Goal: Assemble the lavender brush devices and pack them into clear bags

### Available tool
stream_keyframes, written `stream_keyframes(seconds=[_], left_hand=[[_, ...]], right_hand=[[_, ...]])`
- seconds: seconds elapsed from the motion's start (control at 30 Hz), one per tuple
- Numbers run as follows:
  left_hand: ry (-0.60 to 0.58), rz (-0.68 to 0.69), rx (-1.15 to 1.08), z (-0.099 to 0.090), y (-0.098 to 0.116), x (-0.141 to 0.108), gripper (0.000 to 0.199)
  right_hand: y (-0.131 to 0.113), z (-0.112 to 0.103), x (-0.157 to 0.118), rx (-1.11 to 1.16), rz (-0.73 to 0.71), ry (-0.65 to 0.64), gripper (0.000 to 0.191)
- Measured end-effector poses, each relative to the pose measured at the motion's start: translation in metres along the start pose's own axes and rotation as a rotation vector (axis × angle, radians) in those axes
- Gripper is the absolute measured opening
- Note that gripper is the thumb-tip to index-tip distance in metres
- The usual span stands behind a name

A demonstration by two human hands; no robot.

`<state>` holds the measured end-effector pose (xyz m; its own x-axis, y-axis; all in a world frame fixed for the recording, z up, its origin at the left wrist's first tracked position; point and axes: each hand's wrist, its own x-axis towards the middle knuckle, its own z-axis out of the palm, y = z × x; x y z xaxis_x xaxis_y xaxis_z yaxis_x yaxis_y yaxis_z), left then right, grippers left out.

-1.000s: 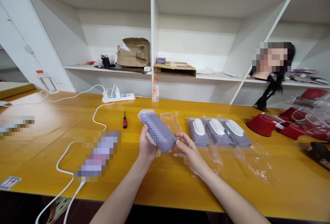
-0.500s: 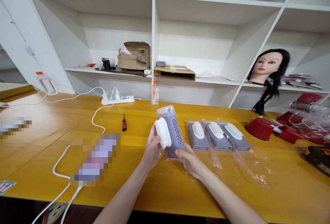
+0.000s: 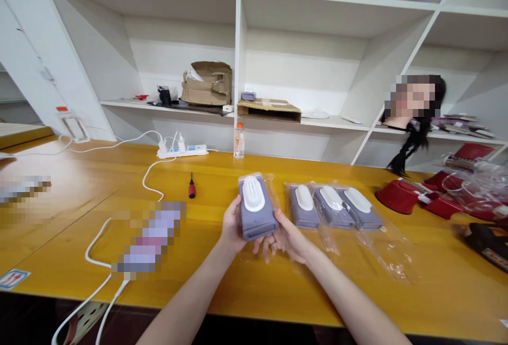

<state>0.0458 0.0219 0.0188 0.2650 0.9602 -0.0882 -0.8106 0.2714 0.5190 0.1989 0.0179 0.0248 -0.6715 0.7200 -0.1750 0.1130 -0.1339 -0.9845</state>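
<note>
A grey-purple box (image 3: 260, 224) with a white oval brush (image 3: 254, 194) on its upper face is held above the table, inside a clear plastic bag. My left hand (image 3: 232, 228) grips its left side, thumb along the edge; the other fingers are mostly hidden below. At the lower right corner my right hand (image 3: 286, 237) rests its thumb on the box, with its fingers curled loosely underneath. To the right, a matching bagged box (image 3: 306, 221) with a white oval piece lies in a row with two others like it.
Left of my hands are a red-handled screwdriver (image 3: 192, 189) and a pixelated phone-like device (image 3: 148, 244) on a white cable. A power strip (image 3: 184, 151) and a clear bottle (image 3: 238, 141) stand along the back. Red parts (image 3: 399, 197) lie at right beneath white shelves (image 3: 301, 59).
The box has turned: its perforated side faced me before, and now the brush faces up toward me. My right-hand fingers have opened out under it. The bagged boxes stay put.
</note>
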Motion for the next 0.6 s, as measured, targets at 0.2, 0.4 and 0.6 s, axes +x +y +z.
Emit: stream_keyframes(seconds=[0.2, 0.4, 0.6], left_hand=[[0.056, 0.223, -0.068, -0.003, 0.027, 0.000, 0.052], [0.027, 0.241, -0.051, -0.004, 0.032, -0.002, 0.047], [0.003, 0.132, 0.031, -0.002, 0.020, -0.003, 0.046]], right_hand=[[0.012, -0.007, 0.002, -1.037, -0.206, 0.534, 0.042], [0.019, 0.000, 0.042, -1.033, 0.027, 0.181, 0.055], [0.011, -0.012, 0.085, -0.845, -0.084, 0.226, 0.053]])
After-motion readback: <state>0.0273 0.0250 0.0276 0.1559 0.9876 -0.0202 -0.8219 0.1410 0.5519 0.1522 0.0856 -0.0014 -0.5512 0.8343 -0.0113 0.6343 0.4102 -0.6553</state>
